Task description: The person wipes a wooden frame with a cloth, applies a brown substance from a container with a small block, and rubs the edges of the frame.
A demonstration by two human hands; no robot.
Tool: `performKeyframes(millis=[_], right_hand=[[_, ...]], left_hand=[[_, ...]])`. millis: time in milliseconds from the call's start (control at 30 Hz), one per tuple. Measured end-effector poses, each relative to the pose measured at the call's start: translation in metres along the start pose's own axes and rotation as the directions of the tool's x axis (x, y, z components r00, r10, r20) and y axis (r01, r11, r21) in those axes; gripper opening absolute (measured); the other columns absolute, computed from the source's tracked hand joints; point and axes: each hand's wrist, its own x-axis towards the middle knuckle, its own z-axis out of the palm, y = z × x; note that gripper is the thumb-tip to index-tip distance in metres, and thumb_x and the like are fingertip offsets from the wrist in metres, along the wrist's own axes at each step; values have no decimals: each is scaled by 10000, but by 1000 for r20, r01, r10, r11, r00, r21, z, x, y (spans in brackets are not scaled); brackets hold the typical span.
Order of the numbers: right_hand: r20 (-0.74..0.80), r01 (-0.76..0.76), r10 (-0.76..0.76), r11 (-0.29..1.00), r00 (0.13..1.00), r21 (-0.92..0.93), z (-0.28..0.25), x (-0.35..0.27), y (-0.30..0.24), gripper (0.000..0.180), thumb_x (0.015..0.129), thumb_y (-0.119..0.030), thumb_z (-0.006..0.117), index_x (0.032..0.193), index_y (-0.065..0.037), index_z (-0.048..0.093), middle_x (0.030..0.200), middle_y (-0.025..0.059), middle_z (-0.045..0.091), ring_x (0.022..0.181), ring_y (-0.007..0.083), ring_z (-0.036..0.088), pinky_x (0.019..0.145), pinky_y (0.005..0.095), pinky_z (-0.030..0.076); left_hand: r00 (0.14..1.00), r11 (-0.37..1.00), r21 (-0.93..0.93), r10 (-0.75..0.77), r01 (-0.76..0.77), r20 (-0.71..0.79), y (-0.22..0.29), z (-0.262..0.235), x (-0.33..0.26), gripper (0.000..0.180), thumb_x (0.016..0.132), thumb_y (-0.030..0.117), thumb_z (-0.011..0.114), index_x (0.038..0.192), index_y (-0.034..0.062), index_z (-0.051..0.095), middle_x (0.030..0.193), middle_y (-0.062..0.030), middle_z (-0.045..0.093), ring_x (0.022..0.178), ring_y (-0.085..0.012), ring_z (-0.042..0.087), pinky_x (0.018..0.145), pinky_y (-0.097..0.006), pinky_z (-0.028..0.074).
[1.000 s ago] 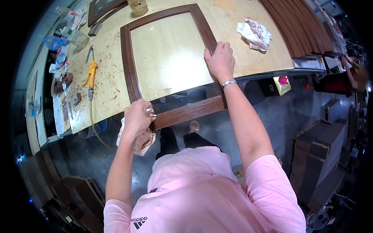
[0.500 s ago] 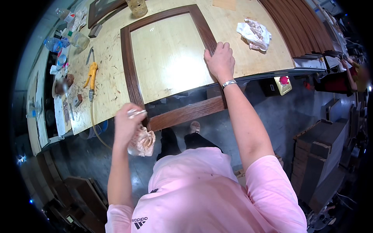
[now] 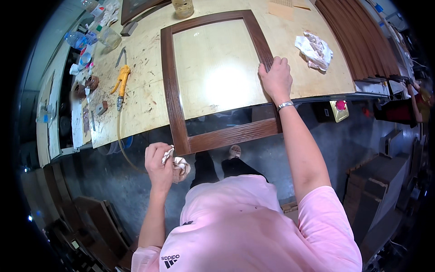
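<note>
A dark brown wooden frame (image 3: 173, 81) with an open middle lies on the pale workbench (image 3: 140, 99), its near rail jutting past the front edge. My right hand (image 3: 277, 80) grips the frame's right side rail, fingers over the outer edge. In my left hand (image 3: 158, 162) is a crumpled, stained white rag (image 3: 180, 170), bunched between closed fingers. That hand is just off the frame's near left corner. Another crumpled white rag (image 3: 314, 51) with brown stains rests on the bench to the right of the frame.
A yellow air blow gun (image 3: 121, 82) with its hose lies left of the frame. Plastic bottles (image 3: 108, 37) and cups line the left side; a jar (image 3: 183, 8) stands beyond the frame. Brown boards (image 3: 358, 38) are stacked at right. Below the bench edge hangs a red push button (image 3: 340, 105).
My left hand with the rag has come off the frame's left rail to beside its near corner. My right hand keeps its hold on the right rail. The whole view has shifted slightly.
</note>
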Motion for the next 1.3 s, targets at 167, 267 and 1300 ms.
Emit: performKeyframes(millis=[167, 267, 1300], right_hand=[[-11, 15, -15, 1000, 1000, -7, 3, 0, 0, 457, 887, -389, 629, 1085, 17, 556, 1106, 187, 538, 1051, 358, 564, 873, 467, 501], [-7, 13, -13, 1000, 1000, -11, 2, 0, 0, 466, 890, -400, 623, 1084, 18, 552, 1103, 187, 537, 1055, 360, 563, 877, 465, 501], [164, -166, 81, 11, 983, 986, -101, -48, -63, 532, 761, 112, 388, 1271, 59, 529, 1124, 201, 634, 945, 311, 692, 795, 435, 614]], left_hand=[[989, 996, -13, 89, -88, 122, 16, 10, 4, 220, 711, -53, 683, 914, 30, 685, 951, -105, 619, 904, -301, 591, 773, -378, 477], [994, 992, -123, -6, 20, 111, 4, 4, -16, 147, 758, -29, 691, 898, 10, 672, 864, -89, 633, 807, -227, 615, 717, -337, 482], [934, 510, -787, -266, 346, 238, 25, -2, 29, 339, 984, 62, 571, 1310, -22, 529, 1180, -91, 640, 1081, -145, 588, 962, -270, 456]])
